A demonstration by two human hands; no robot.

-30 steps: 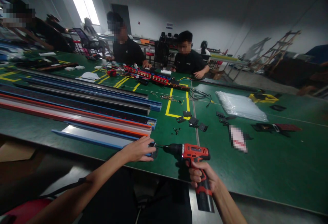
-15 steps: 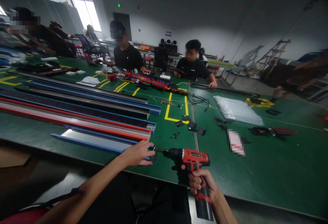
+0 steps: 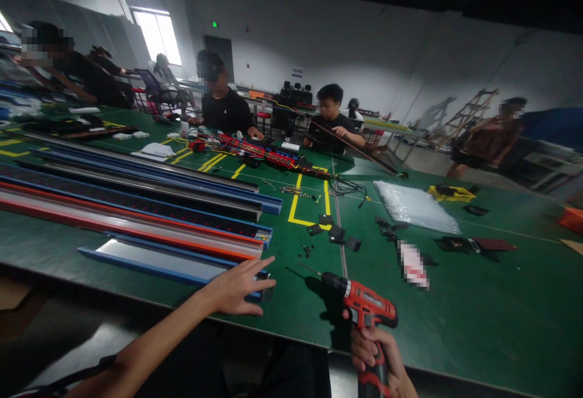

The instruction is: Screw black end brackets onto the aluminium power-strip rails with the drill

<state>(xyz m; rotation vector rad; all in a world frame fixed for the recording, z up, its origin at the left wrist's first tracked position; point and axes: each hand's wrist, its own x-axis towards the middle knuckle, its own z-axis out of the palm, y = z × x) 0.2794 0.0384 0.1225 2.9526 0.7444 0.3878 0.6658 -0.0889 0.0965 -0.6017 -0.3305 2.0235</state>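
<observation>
My left hand lies with spread fingers over the right end of a blue-edged channel, beside a small black end piece. My right hand is wrapped round the handle of a red and black power drill. The drill's bit points left and up, apart from the channel. A small group of black screws lies on the green table beyond the bit, and several flat black plates are scattered behind them.
Long blue and orange rails stretch across the left. Farther back are red wiring strips, a black cable coil, clear plastic wrap and a yellow item. Several people are beyond the table; one person holds a long thin strip.
The drill in my right hand has moved right and back from the channel's end. My left fingers have spread. Across the table, a person has lifted a long strip.
</observation>
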